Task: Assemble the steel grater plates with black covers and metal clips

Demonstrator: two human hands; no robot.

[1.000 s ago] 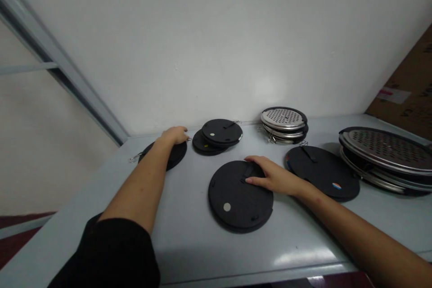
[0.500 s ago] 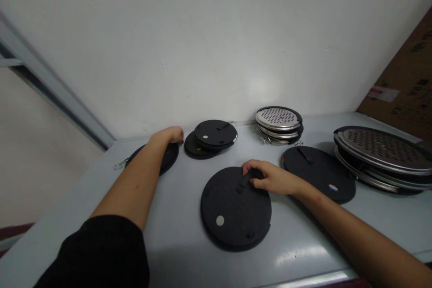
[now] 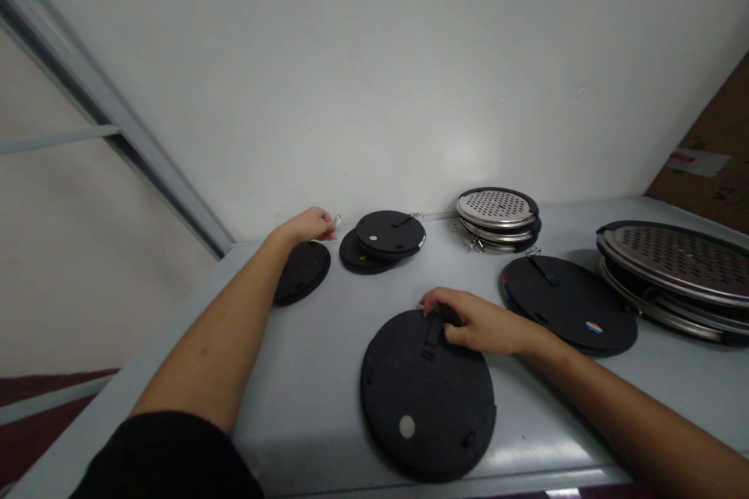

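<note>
My left hand (image 3: 313,224) is closed at the back left, its fingertips pinching a small shiny wire clip (image 3: 338,221). Beneath that wrist lies a round black disc (image 3: 304,273), partly hidden by the forearm. My right hand (image 3: 459,318) is closed on the short strap (image 3: 433,335) at the far edge of a larger black disc (image 3: 427,405) near the front of the table. That disc bears a pale round sticker (image 3: 407,426).
Two overlapping black discs (image 3: 389,236) lie by the wall. Stacked perforated metal plates (image 3: 497,207) stand right of them, with a larger stack (image 3: 684,257) nearer. Beside it lie black discs (image 3: 573,304) with a coloured sticker. A cardboard box (image 3: 711,164) stands far right on the grey table (image 3: 316,382).
My left hand has risen slightly off the left disc, and the wire clip now shows in its fingers. The front disc, with my right hand on its strap, has come closer to me.
</note>
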